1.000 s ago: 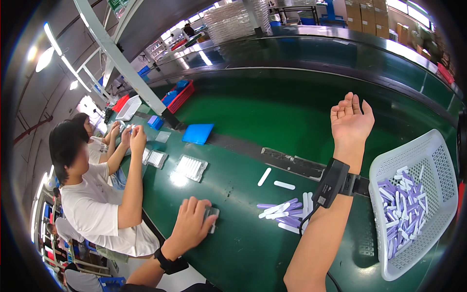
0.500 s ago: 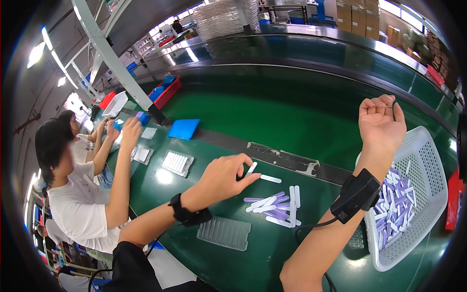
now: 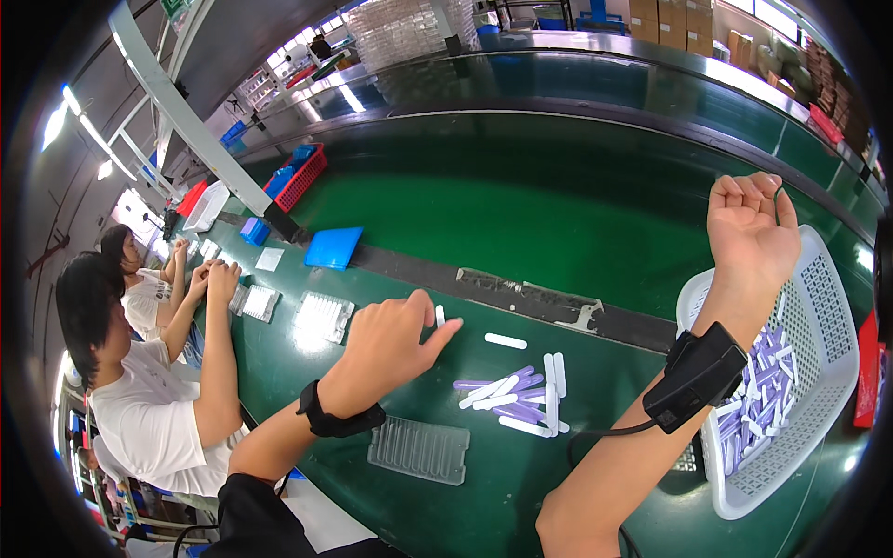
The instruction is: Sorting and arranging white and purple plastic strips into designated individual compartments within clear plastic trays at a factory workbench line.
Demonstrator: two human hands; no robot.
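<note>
My left hand (image 3: 391, 344) reaches across the green table and pinches a small white stick (image 3: 439, 316) between thumb and forefinger. Just right of it lie a single white stick (image 3: 505, 340) and a loose pile of white and purple sticks (image 3: 521, 395). A clear ribbed plastic tray (image 3: 419, 449) lies near the table's front edge, below my left wrist. My right hand (image 3: 749, 228) is raised palm up with its fingers curled in, nothing visible in it, above a white mesh basket (image 3: 828, 307) holding several purple and white sticks (image 3: 753, 418).
A green conveyor belt (image 3: 521, 205) runs behind the table. On the left sit two people (image 3: 139, 372) working over clear trays (image 3: 323, 316). A blue tray (image 3: 333, 246) and a red crate (image 3: 299, 177) stand farther back left.
My left hand moved from the table's front edge up and rightward onto the white stick. The clear tray now lies where that hand was. My right hand drifted right, over the basket.
</note>
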